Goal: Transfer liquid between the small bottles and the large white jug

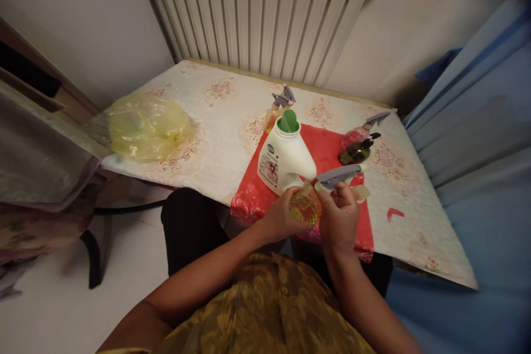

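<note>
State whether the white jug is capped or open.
The white jug is open: no cap covers its threaded neck, and a green spout shows inside.

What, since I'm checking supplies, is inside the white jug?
A green spout sits in the mouth of the white jug; whatever lies below is hidden by its opaque body.

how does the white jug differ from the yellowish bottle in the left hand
The white jug is much larger than the yellowish bottle. The white jug is opaque, while the yellowish bottle is see-through. The white jug stands upright on the red sheet; the yellowish bottle is held in the left hand. Both are containers.
</note>
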Tool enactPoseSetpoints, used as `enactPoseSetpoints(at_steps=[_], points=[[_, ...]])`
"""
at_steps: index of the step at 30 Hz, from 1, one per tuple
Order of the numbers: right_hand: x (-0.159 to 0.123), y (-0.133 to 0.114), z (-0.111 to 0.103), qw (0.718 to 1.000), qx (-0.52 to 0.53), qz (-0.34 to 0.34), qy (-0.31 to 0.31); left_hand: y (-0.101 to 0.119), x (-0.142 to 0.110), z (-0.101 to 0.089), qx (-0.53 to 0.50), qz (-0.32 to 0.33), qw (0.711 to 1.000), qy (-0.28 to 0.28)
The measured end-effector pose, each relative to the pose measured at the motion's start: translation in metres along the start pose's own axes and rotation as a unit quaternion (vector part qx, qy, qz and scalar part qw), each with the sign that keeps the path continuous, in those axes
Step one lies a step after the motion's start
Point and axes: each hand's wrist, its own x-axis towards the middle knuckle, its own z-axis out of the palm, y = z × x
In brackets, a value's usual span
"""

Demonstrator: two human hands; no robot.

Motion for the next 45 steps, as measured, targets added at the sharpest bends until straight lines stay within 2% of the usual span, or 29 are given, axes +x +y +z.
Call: enactPoseSetpoints(at_steps=[2,4,7,11,13,19,21,23,28,30,34,36,38,43,45], points=[[-0.002,0.001,0.003,0.999,-0.028,-0.012,0.038,0.001,0.000,0.002,0.009,-0.004,1.000,0.008],[-0.004,0.002,0.005,0.998,-0.046,-0.009,0.040,0.000,0.000,0.002,0.019,-0.016,1.000,0.012],[-0.004,0.000,0.003,0.999,-0.050,-0.003,-0.010,-0.004,0.002,0.002,0.017,-0.018,1.000,0.018],[-0.004,-0.006,-0.002,0.996,-0.005,0.000,-0.087,-0.007,0.004,0.000,-0.010,-0.015,1.000,-0.007],[-0.003,-0.006,-0.004,0.995,0.003,0.006,-0.096,-0.006,0.005,0.000,-0.016,-0.018,1.000,-0.008],[0.002,0.005,-0.001,0.999,-0.008,0.035,0.027,-0.003,0.005,0.001,0.007,-0.026,1.000,-0.004],[0.002,0.005,0.000,0.998,-0.025,0.033,0.038,-0.001,0.005,0.002,0.011,-0.024,1.000,-0.003],[0.002,0.000,0.001,0.999,-0.044,0.016,0.015,0.002,0.005,0.002,0.014,-0.029,0.999,0.000],[-0.003,-0.018,0.001,0.993,-0.041,-0.035,-0.105,0.007,0.006,-0.001,0.018,-0.024,1.000,0.007],[-0.002,-0.019,0.002,0.994,-0.041,-0.030,-0.097,0.009,0.006,-0.001,0.025,-0.019,0.999,0.008],[0.000,-0.011,0.004,0.998,-0.057,0.006,-0.025,0.009,0.007,0.000,0.031,-0.018,0.999,0.008],[0.000,-0.010,0.006,0.998,-0.061,0.011,-0.012,0.009,0.007,0.000,0.031,-0.012,0.999,0.010],[-0.001,-0.013,0.006,0.998,-0.061,-0.001,-0.027,0.009,0.006,0.000,0.025,-0.006,1.000,0.008],[-0.003,-0.025,0.005,0.992,-0.049,-0.036,-0.112,0.010,0.006,-0.003,0.008,0.008,1.000,0.009],[-0.002,-0.024,0.006,0.993,-0.068,-0.029,-0.097,0.010,0.006,-0.003,0.015,0.008,1.000,0.015]])
